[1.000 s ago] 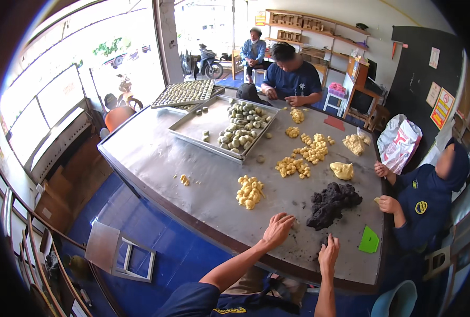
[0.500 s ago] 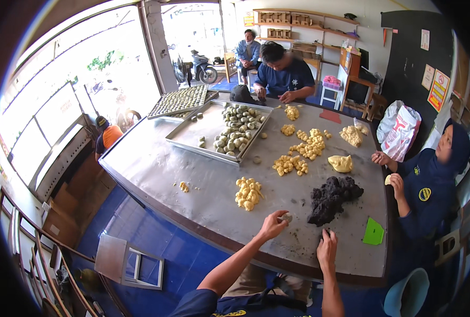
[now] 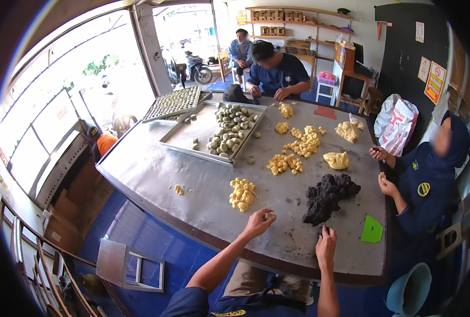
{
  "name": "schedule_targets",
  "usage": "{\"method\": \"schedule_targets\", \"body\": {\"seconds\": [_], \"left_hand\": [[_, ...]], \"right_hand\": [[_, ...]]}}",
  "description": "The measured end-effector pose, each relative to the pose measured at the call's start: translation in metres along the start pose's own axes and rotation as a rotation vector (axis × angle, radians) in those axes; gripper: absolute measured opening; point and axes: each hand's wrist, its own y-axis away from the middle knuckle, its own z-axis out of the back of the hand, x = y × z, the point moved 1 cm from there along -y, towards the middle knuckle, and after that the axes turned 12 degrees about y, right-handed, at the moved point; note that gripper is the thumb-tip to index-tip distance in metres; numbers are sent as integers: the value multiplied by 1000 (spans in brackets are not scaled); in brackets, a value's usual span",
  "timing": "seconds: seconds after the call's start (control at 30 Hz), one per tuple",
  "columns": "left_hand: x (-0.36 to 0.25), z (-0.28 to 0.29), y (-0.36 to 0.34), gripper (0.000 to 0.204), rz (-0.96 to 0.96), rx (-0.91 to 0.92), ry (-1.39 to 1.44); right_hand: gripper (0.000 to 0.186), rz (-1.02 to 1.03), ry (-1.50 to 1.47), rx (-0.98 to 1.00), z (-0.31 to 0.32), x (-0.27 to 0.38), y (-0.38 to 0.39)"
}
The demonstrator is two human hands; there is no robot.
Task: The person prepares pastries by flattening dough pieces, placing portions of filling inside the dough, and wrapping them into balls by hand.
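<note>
My left hand [image 3: 258, 223] is closed with its fingertips round a small greyish ball [image 3: 269, 215], just above the metal table. To its left sits a heap of yellow dough pieces [image 3: 242, 194]. My right hand [image 3: 326, 247] is at the near edge of a big lump of crumbly black paste [image 3: 327, 198], its fingers bent together. Whatever those fingers may hold is too small to make out. A larger lump of yellow dough [image 3: 336, 160] rests beyond the paste, and more yellow pieces [image 3: 304, 141] are spread farther back.
A shallow tray [image 3: 193, 147] of greenish-grey balls stands at the far left, beside another filled tray [image 3: 172, 103]. On the right lies a green card [image 3: 372, 229]. Co-workers are at the right side [image 3: 430, 174] and far side [image 3: 277, 74]. A blue bucket [image 3: 409, 290] stands at the lower right.
My left hand has moved left with the ball, away from the paste. My right hand stays by the paste. The co-worker at the right has shifted both hands. The view has shifted slightly.
</note>
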Motion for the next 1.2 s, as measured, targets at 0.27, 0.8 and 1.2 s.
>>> {"method": "schedule_targets", "body": {"seconds": [0.27, 0.8, 1.2], "left_hand": [[27, 14, -28, 43, -61, 298, -81], [-50, 130, -88, 25, -502, -765, 168], [67, 121, -10, 32, -315, -649, -457]], "right_hand": [[46, -5, -61, 5, 1, 13, 5], [43, 7, -9, -90, -10, 18, 10], [44, 78, -21, -29, -3, 22, 3]]}}
